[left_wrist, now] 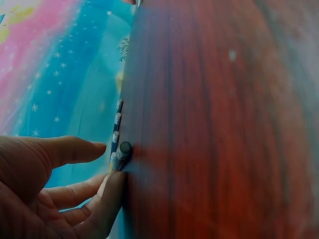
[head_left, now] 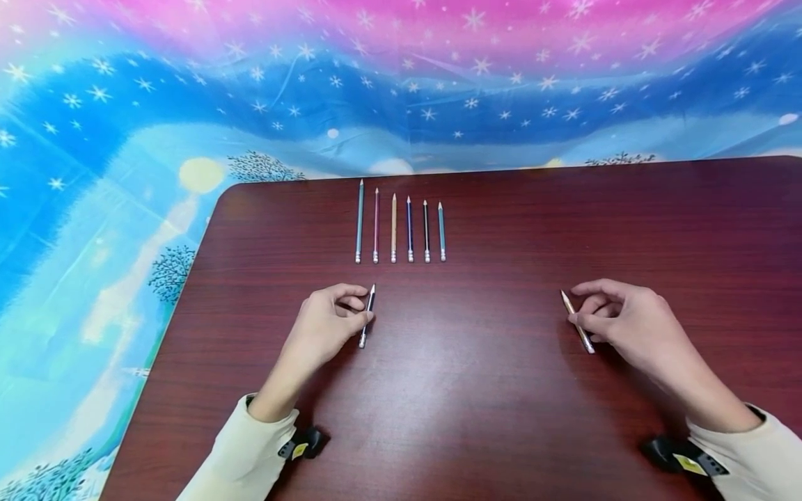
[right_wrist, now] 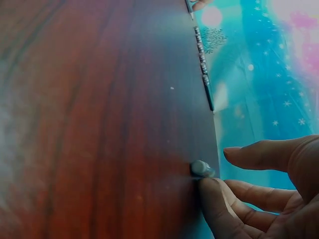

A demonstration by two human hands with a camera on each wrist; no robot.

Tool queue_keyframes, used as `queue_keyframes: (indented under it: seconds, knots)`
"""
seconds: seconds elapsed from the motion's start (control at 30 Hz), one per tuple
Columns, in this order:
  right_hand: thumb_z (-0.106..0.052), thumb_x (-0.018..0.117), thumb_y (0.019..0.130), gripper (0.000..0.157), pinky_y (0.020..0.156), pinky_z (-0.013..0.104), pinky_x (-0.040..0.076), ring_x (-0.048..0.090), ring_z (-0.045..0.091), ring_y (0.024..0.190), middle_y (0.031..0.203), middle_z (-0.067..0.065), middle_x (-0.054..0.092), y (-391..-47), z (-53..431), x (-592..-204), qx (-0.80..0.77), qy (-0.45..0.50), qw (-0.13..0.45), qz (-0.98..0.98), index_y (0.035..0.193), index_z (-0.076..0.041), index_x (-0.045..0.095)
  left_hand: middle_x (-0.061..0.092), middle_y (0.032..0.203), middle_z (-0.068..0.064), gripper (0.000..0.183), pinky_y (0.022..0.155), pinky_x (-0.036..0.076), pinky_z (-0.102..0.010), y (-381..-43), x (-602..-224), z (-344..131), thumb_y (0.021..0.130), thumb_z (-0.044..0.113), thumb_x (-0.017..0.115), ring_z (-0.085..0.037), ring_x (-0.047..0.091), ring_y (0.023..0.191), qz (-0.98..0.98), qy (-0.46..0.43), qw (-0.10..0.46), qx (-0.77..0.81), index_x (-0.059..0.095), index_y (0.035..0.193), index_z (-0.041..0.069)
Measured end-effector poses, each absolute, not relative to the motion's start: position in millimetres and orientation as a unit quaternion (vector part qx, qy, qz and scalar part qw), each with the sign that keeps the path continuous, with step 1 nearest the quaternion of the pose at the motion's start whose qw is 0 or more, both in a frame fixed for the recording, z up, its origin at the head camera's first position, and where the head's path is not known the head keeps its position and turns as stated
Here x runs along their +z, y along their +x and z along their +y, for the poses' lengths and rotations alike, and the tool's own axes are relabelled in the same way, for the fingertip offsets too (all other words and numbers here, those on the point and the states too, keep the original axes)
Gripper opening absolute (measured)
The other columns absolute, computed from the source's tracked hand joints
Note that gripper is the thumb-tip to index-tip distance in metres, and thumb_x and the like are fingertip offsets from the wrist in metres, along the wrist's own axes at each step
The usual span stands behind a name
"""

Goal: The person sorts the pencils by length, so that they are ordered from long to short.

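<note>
On the brown table lie two short pencils, one by each hand. My left hand [head_left: 328, 316] rests over a dark pencil [head_left: 368, 313] whose tip points away. In the left wrist view its thumb [left_wrist: 82, 151] stands a small gap off the pencil, while a lower fingertip is right at the pencil's side. Over at the right, my right hand [head_left: 626, 313] is round a tan pencil [head_left: 579, 327] tilted to the left. The right wrist view shows its thumb [right_wrist: 259, 153] apart from this pencil too, with a lower fingertip against its eraser end [right_wrist: 200, 168].
Several sharpened pencils stand side by side in a row beyond the left hand, erasers toward me. The longest, a teal pencil [head_left: 360, 223], is leftmost; a short teal pencil [head_left: 441, 233] ends the row. A snowflake-patterned cloth [head_left: 376, 104] hangs behind the table [head_left: 501, 229].
</note>
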State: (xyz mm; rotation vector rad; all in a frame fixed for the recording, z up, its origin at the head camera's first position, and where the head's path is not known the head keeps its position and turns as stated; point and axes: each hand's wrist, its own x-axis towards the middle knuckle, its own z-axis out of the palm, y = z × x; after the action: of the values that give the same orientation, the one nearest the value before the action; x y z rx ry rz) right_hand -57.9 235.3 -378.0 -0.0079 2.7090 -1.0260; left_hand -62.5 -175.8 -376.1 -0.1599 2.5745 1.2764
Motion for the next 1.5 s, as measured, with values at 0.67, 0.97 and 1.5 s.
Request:
queue_keyframes:
  seconds: [0.67,0.97,1.5]
  knots:
    - [-0.007,0.083,0.085,0.033,0.054,0.022,0.043,0.059,0.0,0.061,0.081,0.002,0.071,-56,229,-385,-0.343,-0.023,0.066,0.937,0.117,-0.002,0.074,0.07,0.102,-0.007,0.039,0.071,0.054,-0.023,-64,-376,-168,0.086,0.001,0.08,-0.011,0.071,0.08,0.904,-0.053,0.13,0.404,0.073,0.124,0.007]
    - [-0.003,0.08,0.085,0.032,0.054,0.022,0.043,0.057,-0.001,0.062,0.079,0.001,0.07,-55,227,-385,-0.334,-0.025,0.06,0.94,0.116,-0.001,0.074,0.071,0.095,0.0,0.039,0.073,0.053,-0.026,-62,-372,-166,0.086,0.004,0.082,-0.01,0.069,0.081,0.922,-0.052,0.136,0.359,0.073,0.123,0.014]
    - [0.0,0.075,0.08,0.031,0.058,0.019,0.039,0.053,-0.005,0.063,0.08,-0.002,0.07,-54,225,-386,-0.311,-0.031,0.038,0.949,0.11,-0.003,0.077,0.075,0.09,0.006,0.033,0.074,0.051,-0.029,-64,-374,-164,0.086,0.004,0.075,-0.006,0.069,0.078,0.93,-0.055,0.137,0.336,0.078,0.115,0.019]
